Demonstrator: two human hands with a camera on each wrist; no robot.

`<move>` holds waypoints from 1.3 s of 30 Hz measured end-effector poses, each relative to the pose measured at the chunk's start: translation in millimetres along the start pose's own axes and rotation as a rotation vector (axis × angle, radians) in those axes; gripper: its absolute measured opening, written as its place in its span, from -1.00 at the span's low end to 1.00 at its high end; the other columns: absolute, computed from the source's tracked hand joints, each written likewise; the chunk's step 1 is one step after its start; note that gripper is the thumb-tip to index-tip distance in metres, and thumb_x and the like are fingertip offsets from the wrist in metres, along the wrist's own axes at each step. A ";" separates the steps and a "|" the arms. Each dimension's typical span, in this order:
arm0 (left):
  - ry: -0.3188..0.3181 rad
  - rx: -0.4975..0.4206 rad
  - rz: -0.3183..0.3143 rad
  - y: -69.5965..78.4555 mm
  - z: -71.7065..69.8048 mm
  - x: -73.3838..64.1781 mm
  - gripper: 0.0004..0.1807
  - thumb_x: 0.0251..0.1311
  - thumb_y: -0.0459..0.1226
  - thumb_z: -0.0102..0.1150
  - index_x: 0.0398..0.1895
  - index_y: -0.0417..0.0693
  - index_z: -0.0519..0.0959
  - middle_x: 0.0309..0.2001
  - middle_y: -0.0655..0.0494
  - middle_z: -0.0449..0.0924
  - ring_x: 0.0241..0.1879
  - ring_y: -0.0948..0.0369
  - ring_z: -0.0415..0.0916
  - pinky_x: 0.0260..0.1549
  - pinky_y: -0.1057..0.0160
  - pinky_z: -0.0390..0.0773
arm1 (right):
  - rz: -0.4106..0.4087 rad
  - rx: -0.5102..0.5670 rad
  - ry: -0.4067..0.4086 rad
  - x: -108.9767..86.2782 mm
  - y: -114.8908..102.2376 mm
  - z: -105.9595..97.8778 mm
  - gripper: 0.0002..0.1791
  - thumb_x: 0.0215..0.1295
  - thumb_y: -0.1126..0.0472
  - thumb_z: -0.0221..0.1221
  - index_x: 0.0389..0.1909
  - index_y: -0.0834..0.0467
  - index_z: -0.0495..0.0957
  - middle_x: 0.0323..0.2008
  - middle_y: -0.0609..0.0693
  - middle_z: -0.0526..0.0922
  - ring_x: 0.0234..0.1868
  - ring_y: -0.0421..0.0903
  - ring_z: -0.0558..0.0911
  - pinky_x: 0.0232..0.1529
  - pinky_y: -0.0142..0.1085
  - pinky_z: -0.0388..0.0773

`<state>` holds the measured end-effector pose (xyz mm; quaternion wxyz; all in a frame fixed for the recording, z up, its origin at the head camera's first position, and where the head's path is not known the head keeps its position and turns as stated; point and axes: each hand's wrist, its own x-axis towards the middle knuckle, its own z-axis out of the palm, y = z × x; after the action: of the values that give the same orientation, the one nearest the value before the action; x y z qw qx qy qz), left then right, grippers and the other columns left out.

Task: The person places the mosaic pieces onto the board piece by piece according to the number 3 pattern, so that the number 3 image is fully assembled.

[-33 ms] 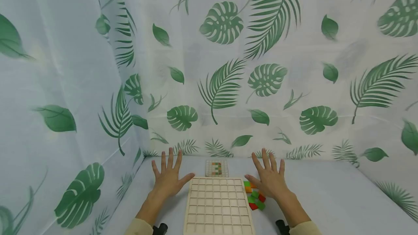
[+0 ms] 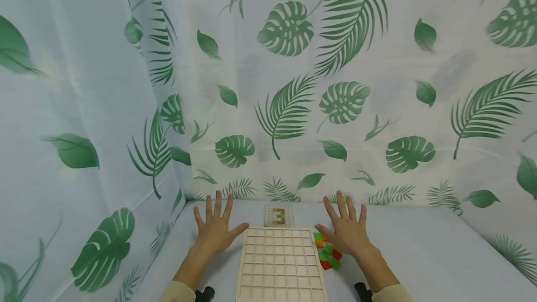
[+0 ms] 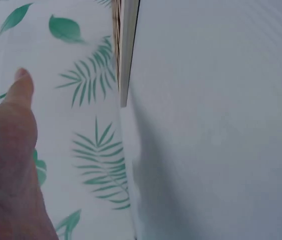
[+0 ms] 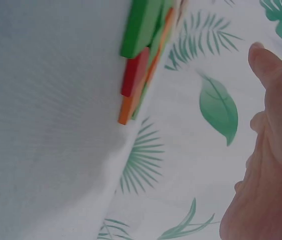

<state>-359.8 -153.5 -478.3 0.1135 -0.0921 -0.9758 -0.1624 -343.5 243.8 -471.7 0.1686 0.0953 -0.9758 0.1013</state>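
A pale wooden grid board (image 2: 281, 264) with rows of square cells lies on the table, its cells bare. To its left my left hand (image 2: 215, 233) is spread, fingers straight, thumb pointing at the board's far left corner. My right hand (image 2: 349, 232) is spread the same way on the other side, next to a loose heap of green, orange and red tiles (image 2: 334, 263). Neither hand holds anything. In the left wrist view the board's edge (image 3: 126, 60) shows beyond the thumb; the right wrist view shows several tiles (image 4: 135, 72) from the side.
Behind the board lies a small card (image 2: 268, 216) with a grid and a pattern of green and orange-brown squares. A white curtain (image 2: 293, 167) printed with green leaves encloses the table at the back and left. Black wrist mounts (image 2: 205, 294) show near both sleeves.
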 end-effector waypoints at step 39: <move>-0.395 -0.173 0.230 -1.8 5.8 -25.2 0.31 0.13 0.45 0.22 0.73 0.11 -0.23 0.71 -0.19 -0.34 0.67 -0.25 -0.29 0.44 -0.54 -0.49 | 0.118 0.541 -0.092 5.8 18.8 12.1 -0.55 0.43 0.12 0.31 0.26 0.18 0.60 0.14 0.18 0.66 -0.15 -0.08 0.53 -0.25 -0.30 0.52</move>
<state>-337.2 -156.8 -490.6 -0.0702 -0.2421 -0.9446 -0.2104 -356.8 258.2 -484.0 0.0863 0.0842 -0.9239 0.3632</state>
